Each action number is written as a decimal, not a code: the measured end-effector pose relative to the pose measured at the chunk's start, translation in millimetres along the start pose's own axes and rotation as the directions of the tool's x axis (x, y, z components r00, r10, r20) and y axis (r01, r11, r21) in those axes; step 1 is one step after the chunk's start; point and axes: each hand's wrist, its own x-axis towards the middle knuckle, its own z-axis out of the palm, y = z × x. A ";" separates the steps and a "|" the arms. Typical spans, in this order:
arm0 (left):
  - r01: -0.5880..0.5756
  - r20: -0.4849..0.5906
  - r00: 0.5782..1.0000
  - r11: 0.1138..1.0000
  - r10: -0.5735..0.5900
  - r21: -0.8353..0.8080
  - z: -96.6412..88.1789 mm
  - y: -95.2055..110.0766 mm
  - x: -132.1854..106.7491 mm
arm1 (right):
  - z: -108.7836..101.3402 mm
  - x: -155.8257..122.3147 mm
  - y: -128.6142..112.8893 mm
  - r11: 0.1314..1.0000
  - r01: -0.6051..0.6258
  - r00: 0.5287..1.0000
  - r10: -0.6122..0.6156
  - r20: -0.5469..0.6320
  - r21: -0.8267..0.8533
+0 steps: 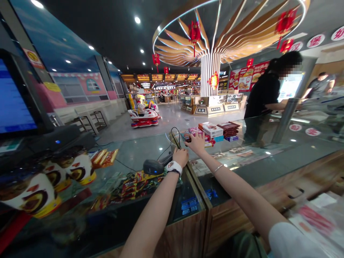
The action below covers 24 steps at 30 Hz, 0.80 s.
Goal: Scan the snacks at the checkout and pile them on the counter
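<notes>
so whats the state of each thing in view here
left hand, open, resting beside the barcode scanner
right hand, fingers spread on a packet
barcode scanner, lying on the glass counter, blue light on
monitor, screen lit
red lantern, hanging

The left arm (153, 211) and right arm (242, 193) stretch forward, bare. The left hand (180, 157) lies palm down, fingers (178, 152) together; the right hand (195, 143) sits just beyond it, palm down, fingers (189, 140) angled inward.

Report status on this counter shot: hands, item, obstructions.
Right hand on a packet; left hand beside the barcode scanner; black cable looped just behind the hands.
</notes>
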 end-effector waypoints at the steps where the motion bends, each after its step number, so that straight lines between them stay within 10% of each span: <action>1: 0.002 0.001 1.000 1.000 -0.002 0.002 0.1 0.3 0.2 | 0.8 -1.4 0.3 1.000 0.014 1.000 -0.014 0.010 -0.008; 24: 0.174 -0.018 0.985 0.985 -0.174 0.004 14.1 -27.1 1.8 | -25.3 -6.7 7.1 0.983 0.182 0.941 -0.183 0.284 0.033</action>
